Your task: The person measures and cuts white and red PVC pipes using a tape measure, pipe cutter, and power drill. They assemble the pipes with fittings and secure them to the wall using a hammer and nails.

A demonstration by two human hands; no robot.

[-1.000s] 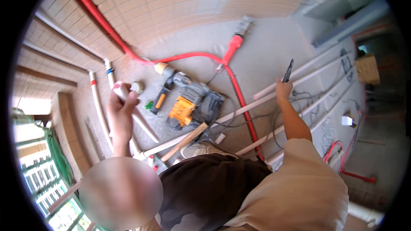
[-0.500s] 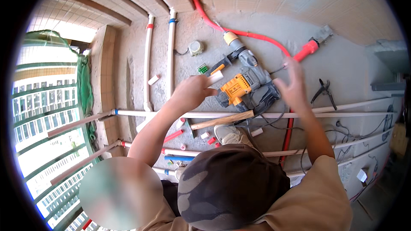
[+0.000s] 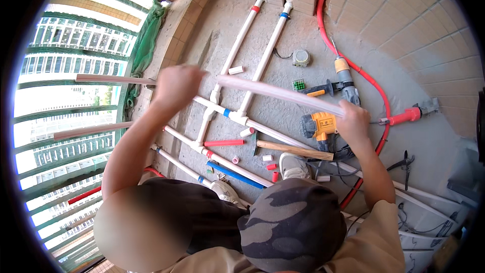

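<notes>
A long pale plastic pipe (image 3: pixel 278 92) spans between my hands above the floor. My left hand (image 3: pixel 178 86), smeared by motion, is closed at its left end. My right hand (image 3: pixel 353 120) has its fingers wrapped round the other end. Beneath the pipe lie a yellow and grey hammer drill (image 3: pixel 317 127) and a wooden-handled hammer (image 3: pixel 293 149). Black pliers-like tool (image 3: pixel 404 164) rests on the floor to the right of my right forearm.
White pipework (image 3: pixel 262 60) with red and blue bands crosses the floor, among short cut pieces and a blue pipe (image 3: pixel 235 174). A red hose (image 3: pixel 379 96) runs along the tiled wall (image 3: pixel 404 15). Netted railings (image 3: pixel 70 86) stand left. My shoe (image 3: pixel 293 168) shows below.
My right hand let go of the black tool, which is now on the floor, and took hold of the pipe. The pipe has turned crosswise. The view has swung toward the railings.
</notes>
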